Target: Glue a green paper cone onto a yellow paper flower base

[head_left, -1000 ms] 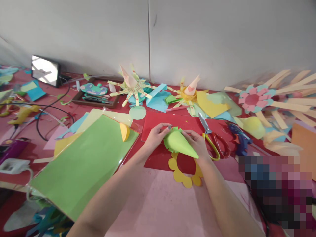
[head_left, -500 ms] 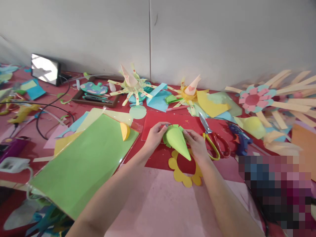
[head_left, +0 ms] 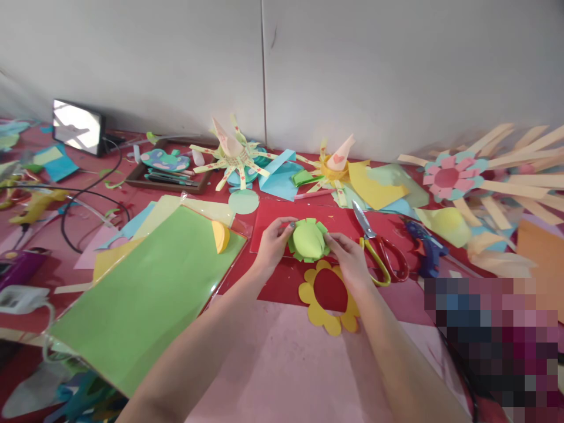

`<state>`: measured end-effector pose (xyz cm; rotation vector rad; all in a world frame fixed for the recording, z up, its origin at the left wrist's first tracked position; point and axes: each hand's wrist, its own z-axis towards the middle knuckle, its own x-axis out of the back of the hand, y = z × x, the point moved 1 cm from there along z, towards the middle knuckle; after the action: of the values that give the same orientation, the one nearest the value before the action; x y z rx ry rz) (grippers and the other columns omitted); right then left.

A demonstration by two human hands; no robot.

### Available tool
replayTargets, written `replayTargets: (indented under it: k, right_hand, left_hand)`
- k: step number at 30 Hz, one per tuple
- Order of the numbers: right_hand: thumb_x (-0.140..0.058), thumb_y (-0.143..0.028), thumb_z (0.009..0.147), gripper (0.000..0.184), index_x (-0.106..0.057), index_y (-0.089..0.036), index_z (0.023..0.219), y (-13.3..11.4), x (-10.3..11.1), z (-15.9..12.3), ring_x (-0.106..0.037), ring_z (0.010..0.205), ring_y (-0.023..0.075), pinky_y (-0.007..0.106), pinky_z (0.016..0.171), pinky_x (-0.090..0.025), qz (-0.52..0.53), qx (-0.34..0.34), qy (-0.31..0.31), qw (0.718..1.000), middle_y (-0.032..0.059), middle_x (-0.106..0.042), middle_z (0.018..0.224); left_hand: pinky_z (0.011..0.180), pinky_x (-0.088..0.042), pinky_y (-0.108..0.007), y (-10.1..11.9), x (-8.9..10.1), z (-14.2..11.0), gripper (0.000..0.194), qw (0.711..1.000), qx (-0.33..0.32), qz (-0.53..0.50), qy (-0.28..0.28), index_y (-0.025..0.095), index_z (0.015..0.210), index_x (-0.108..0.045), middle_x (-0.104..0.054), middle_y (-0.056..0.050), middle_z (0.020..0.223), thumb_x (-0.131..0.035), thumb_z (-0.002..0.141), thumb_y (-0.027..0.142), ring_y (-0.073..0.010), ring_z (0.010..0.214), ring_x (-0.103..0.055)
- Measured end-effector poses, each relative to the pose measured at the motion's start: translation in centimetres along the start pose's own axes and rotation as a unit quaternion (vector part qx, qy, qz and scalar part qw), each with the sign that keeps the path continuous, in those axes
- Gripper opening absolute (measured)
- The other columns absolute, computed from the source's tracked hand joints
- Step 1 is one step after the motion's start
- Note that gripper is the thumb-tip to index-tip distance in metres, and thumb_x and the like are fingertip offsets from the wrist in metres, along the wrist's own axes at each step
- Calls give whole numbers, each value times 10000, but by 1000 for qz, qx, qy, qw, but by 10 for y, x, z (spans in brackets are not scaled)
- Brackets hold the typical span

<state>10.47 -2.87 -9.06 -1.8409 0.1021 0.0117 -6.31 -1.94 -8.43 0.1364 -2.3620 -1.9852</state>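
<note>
A light green paper cone (head_left: 309, 241) with cut tabs folded out round its rim is held between both hands, its tip turned towards me. My left hand (head_left: 275, 244) pinches the tabs on the left side. On the opposite side, the fingers of my right hand (head_left: 348, 258) grip the rim. Just below lies a yellow scalloped paper ring (head_left: 321, 317), partly behind my right wrist, with red showing through its round hole. Scissors (head_left: 374, 241) with yellow and red handles lie open to the right of my right hand.
A green paper pack (head_left: 145, 294) in clear film lies at left, a yellow folded piece (head_left: 220, 236) on it. Finished paper cones with strips (head_left: 231, 153) stand at the back. A blue glue gun (head_left: 426, 249) is at right, a yellow one (head_left: 37, 208) at left, near a cable.
The green cone has tilted so its tip, which pointed down and right, now faces me and its tabbed rim shows all round. Both hands keep their hold.
</note>
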Motion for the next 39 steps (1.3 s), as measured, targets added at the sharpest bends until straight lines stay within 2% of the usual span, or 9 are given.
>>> replayTargets:
  k: [5, 10, 14, 17, 22, 25, 30, 35, 39]
  right_hand:
    - [-754, -518, 595, 344, -685, -218, 747, 3, 1, 3, -620, 651, 159, 297, 659, -517, 31, -3, 25, 999, -9, -675, 670]
    - [-717, -549, 635, 367, -694, -218, 793, 4, 2, 3, -627, 676, 172, 313, 666, -527, 8, 8, 23, 1000, 6, -688, 717]
    - [-668, -576, 679, 365, -700, -239, 815, -1, -1, -1, -648, 803, 205, 339, 740, -533, -30, 17, -15, 999, 6, -705, 805]
    - [-684, -572, 662, 361, -690, -233, 784, -3, -3, -2, -644, 785, 205, 336, 732, -538, -35, 18, -35, 999, 6, -693, 773]
    - [-699, -565, 641, 364, -688, -233, 791, 3, -1, 2, -641, 730, 194, 334, 691, -544, -17, 18, -3, 1000, 4, -679, 732]
    - [-693, -551, 656, 355, -691, -230, 808, 7, 1, 5, -640, 714, 189, 339, 676, -547, 0, 29, 10, 1000, 5, -682, 748]
    - [-694, -534, 666, 346, -687, -226, 822, 4, 1, 3, -643, 750, 195, 331, 659, -556, 18, 26, 6, 999, 8, -682, 780]
    - [-698, -550, 653, 366, -695, -219, 811, -3, -1, 0, -645, 773, 194, 333, 680, -562, 19, 13, -8, 1000, 18, -691, 807]
    - [-738, -499, 619, 336, -691, -215, 792, -3, -2, 0, -643, 728, 170, 314, 675, -556, 22, 8, -11, 1000, 4, -689, 767]
  left_hand:
    - [600, -434, -208, 2, -3, -1, 235, 1000, -13, 9, -13, 176, 938, -616, -656, -19, 798, -548, 811, 361, -136, 710, -587]
    - [552, -409, -208, -1, -6, -1, 203, 999, -8, 18, -32, 179, 974, -589, -620, -5, 729, -498, 842, 303, -124, 629, -549]
    - [538, -408, -205, 0, -4, 0, 190, 1000, -2, 14, -6, 176, 977, -589, -625, -9, 735, -505, 836, 271, -124, 625, -561]
    - [553, -430, -208, 2, -2, 1, 207, 1000, 0, 4, 7, 172, 1003, -588, -640, -16, 739, -498, 849, 278, -133, 652, -587]
    - [622, -461, -217, -2, -2, 1, 219, 1000, -2, -9, 14, 173, 1010, -597, -655, -29, 801, -503, 859, 302, -142, 729, -604]
    - [615, -458, -228, -4, -3, 1, 224, 1000, 3, 0, 3, 173, 1000, -595, -636, -21, 765, -509, 857, 322, -141, 688, -592]
    - [551, -417, -207, -2, -4, 1, 199, 1000, -20, 10, 8, 186, 967, -599, -629, -2, 718, -543, 825, 313, -125, 625, -561]
    - [503, -391, -204, -5, -2, 4, 247, 999, -34, -3, 41, 188, 967, -602, -594, 9, 650, -556, 819, 380, -113, 556, -514]
    - [512, -407, -194, -7, -3, 3, 213, 997, -49, -3, 52, 186, 993, -596, -617, -1, 694, -526, 850, 327, -108, 581, -536]
